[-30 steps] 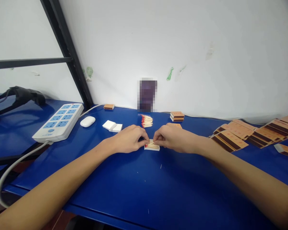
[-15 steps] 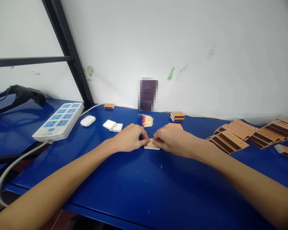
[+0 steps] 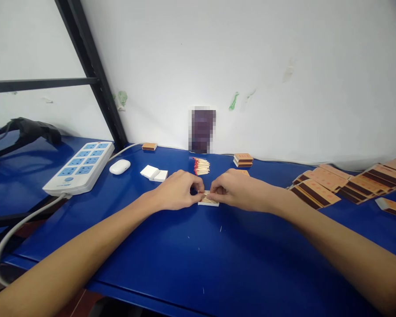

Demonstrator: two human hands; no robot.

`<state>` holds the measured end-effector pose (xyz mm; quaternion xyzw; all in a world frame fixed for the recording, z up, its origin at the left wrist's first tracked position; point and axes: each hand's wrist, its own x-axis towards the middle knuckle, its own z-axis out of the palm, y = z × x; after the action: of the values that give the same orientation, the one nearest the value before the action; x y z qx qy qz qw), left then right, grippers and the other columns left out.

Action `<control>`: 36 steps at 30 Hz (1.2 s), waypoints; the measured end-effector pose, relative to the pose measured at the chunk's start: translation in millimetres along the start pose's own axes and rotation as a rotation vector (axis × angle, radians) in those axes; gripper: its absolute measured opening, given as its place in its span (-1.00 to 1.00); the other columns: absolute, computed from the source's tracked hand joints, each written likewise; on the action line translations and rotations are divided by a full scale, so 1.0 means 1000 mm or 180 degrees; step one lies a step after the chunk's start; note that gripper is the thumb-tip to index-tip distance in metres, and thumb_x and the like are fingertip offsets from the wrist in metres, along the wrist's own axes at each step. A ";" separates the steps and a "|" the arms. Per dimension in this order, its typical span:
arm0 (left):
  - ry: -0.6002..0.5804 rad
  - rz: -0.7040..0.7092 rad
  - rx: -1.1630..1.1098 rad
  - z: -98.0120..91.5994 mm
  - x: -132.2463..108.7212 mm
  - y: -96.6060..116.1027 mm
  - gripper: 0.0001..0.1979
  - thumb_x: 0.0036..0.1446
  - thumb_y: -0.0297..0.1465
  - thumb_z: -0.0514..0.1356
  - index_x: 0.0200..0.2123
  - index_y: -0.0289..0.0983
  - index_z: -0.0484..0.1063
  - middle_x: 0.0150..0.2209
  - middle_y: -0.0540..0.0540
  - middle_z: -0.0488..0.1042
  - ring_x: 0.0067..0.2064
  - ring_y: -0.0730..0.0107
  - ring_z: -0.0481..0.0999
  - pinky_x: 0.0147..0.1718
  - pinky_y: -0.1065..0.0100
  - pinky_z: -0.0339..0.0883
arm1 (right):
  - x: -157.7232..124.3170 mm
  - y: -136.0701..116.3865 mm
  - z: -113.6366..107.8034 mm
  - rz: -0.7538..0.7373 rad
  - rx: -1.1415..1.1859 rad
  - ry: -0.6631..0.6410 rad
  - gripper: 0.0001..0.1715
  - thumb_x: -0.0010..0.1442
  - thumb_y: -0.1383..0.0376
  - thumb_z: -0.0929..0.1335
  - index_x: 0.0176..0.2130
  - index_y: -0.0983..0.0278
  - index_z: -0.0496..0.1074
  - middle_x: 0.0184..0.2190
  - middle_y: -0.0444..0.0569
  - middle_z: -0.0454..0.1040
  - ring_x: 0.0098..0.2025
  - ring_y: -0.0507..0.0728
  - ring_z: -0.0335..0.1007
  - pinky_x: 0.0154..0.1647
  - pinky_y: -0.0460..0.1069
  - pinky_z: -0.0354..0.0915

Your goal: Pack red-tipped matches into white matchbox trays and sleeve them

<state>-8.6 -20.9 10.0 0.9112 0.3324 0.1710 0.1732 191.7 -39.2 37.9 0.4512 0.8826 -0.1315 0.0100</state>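
Blue covering runs over the whole surface [image 3: 198,264], which meets a white wall at its back edge. At the far left lies a black stand [image 3: 26,132], then a white power strip [image 3: 79,167] with its cable dropping over the left edge, a white rounded case [image 3: 119,167] and two empty white trays [image 3: 154,173]. A single closed matchbox [image 3: 149,146] sits by the back edge. In the middle, the left grip [image 3: 178,190] and right grip [image 3: 234,189] meet over the match tray [image 3: 208,201], a small white tray filled with matches. Each grip is nearly closed, fingertips pinched on its own end of the tray, which rests flat on the surface. Compared with a second ago the fingertips have drawn closer together, and the red match heads at the tray's left end are now covered by the left fingers; the tray itself has barely shifted. Beyond the hands lies a loose heap of matches [image 3: 201,166], further right a short stack of matchboxes [image 3: 243,160], and rows of brown sleeves [image 3: 343,182] fan out toward the right edge.
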 end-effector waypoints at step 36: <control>0.0229 -0.0201 -0.0242 0.012 0.003 0.001 -0.88 0.12 -0.36 0.14 -0.36 -0.25 0.47 -0.43 0.02 0.46 -0.42 0.46 0.40 -0.41 0.41 0.23 | 0.005 0.009 0.000 0.0006 0.0316 0.0046 -0.62 0.24 0.07 0.23 -0.44 0.24 0.43 -0.57 -0.13 0.42 -0.50 0.04 0.27 -0.45 -0.06 0.06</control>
<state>-0.8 -21.9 0.0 0.8863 0.3602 0.2107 0.2009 196.1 -30.1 35.6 0.4528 0.8747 -0.1719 -0.0186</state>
